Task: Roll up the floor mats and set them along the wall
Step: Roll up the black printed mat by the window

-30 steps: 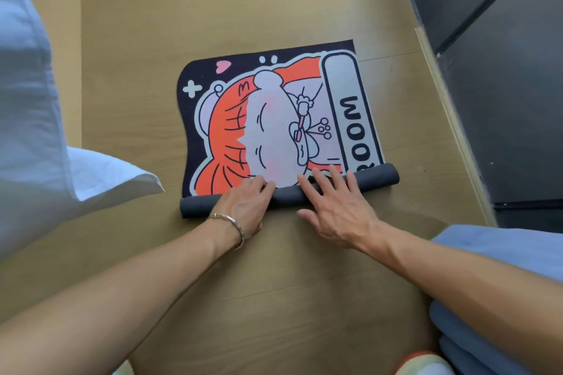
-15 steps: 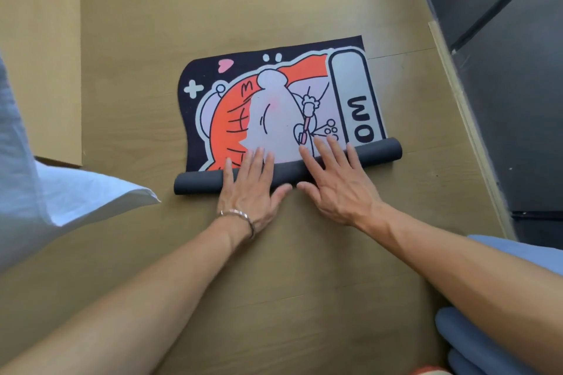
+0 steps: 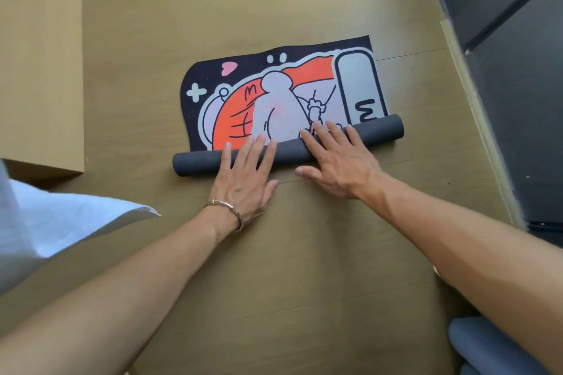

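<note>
A cartoon-printed floor mat [image 3: 274, 94] with a black border, orange and pale shapes lies on the wooden floor, its near part wound into a dark grey roll [image 3: 289, 151]. My left hand [image 3: 243, 176], with a bracelet on the wrist, presses flat on the roll left of its middle. My right hand [image 3: 338, 158] presses flat on the roll right of its middle. Fingers of both hands are spread over the roll and reach onto the printed face. Nothing is gripped.
A dark grey wall or door [image 3: 518, 70] with a pale baseboard [image 3: 478, 113] runs along the right. A tan cabinet side [image 3: 39, 55] stands at the left. A white cloth [image 3: 61, 219] hangs at the near left, and a blue rolled item [image 3: 493, 347] lies at the bottom right.
Both hands have pushed the roll away from me; it is thicker, more of the print is wound in, and less of the lettering shows.
</note>
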A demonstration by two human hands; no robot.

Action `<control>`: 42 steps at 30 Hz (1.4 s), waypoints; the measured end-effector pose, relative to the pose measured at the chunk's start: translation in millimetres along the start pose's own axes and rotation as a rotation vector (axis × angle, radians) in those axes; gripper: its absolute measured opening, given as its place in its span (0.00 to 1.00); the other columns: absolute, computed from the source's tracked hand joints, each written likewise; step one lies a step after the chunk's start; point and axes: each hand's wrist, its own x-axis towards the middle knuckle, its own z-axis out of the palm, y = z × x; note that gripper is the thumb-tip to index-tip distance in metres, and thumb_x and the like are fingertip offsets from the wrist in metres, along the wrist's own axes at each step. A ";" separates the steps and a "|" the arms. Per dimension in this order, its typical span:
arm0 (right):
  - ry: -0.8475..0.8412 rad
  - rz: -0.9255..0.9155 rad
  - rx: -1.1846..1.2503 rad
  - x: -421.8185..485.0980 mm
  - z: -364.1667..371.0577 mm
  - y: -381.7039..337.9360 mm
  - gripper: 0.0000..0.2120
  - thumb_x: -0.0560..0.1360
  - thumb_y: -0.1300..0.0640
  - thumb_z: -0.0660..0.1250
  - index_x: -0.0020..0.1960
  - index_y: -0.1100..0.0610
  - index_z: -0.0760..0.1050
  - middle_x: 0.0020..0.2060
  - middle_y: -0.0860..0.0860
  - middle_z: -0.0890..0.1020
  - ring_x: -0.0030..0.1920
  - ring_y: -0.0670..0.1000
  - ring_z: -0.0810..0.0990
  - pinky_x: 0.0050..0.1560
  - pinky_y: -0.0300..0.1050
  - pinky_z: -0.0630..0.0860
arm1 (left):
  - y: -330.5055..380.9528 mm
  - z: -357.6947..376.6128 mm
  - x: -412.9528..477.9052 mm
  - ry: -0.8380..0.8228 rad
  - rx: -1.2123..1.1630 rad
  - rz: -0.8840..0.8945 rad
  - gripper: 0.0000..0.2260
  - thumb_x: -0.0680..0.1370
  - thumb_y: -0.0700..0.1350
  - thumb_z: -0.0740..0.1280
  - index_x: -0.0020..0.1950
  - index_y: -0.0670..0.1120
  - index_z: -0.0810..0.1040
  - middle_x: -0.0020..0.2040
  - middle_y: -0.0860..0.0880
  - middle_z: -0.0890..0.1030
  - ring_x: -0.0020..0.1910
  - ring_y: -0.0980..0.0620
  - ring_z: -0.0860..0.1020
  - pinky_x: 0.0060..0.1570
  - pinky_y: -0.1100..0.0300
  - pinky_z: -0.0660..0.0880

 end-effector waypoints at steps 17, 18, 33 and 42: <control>0.051 -0.043 -0.095 -35.1 0.6 -15.6 0.23 0.80 0.43 0.54 0.70 0.53 0.60 0.64 0.57 0.68 0.59 0.60 0.71 0.59 0.59 0.66 | 6.5 -36.3 -6.3 -0.267 -0.007 0.136 0.27 0.77 0.40 0.61 0.74 0.47 0.54 0.61 0.43 0.65 0.56 0.44 0.68 0.53 0.48 0.73; 0.039 -0.052 -0.091 -50.9 9.4 -21.2 0.23 0.80 0.43 0.55 0.70 0.54 0.60 0.64 0.57 0.69 0.59 0.60 0.71 0.59 0.59 0.66 | 11.4 -33.0 -19.3 -0.287 -0.022 0.179 0.27 0.77 0.40 0.61 0.74 0.46 0.54 0.61 0.43 0.65 0.56 0.43 0.68 0.53 0.48 0.73; -0.057 -0.096 -0.045 -105.2 56.3 -41.8 0.45 0.75 0.33 0.56 0.76 0.57 0.37 0.77 0.58 0.52 0.76 0.61 0.52 0.71 0.64 0.51 | 33.9 9.9 -90.9 -0.049 -0.036 0.259 0.29 0.73 0.52 0.59 0.71 0.41 0.61 0.68 0.40 0.71 0.67 0.41 0.70 0.60 0.35 0.66; -0.064 -0.017 -0.035 -64.1 27.7 -27.2 0.42 0.76 0.31 0.44 0.77 0.55 0.33 0.77 0.56 0.39 0.76 0.58 0.37 0.73 0.59 0.40 | 32.4 16.8 -71.0 -0.175 0.009 0.261 0.34 0.74 0.59 0.50 0.73 0.38 0.57 0.73 0.39 0.64 0.73 0.42 0.61 0.65 0.34 0.60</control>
